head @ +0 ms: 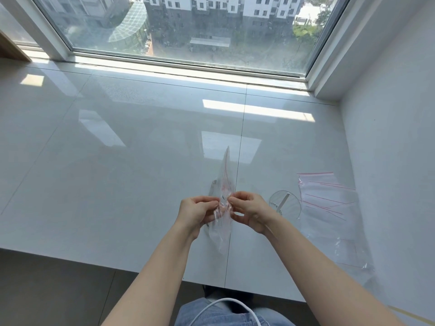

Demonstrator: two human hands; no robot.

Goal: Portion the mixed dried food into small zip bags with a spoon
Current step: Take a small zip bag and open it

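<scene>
While you stand at the wide window (188,27) with its view down onto apartment blocks, the glossy white tiled sill (117,149) spreads out below your arms as the working surface, a white wall (395,114) closing it off to the right of your grip. No brand, label or readable writing shows on anything. To the right of your grip, well apart, a loose heap of clear zip bags (329,208) with red seal lines lies flat on the sill. Between that heap and your grip sits a clear round dish (275,201) with a white spoon (283,202) resting in it. Your left hand (197,212) and right hand (251,210) each pinch one clear zip bag (223,184) between thumb and fingertips, holding it edge-on above the sill. Whether the bag holds any food cannot be told.
</scene>
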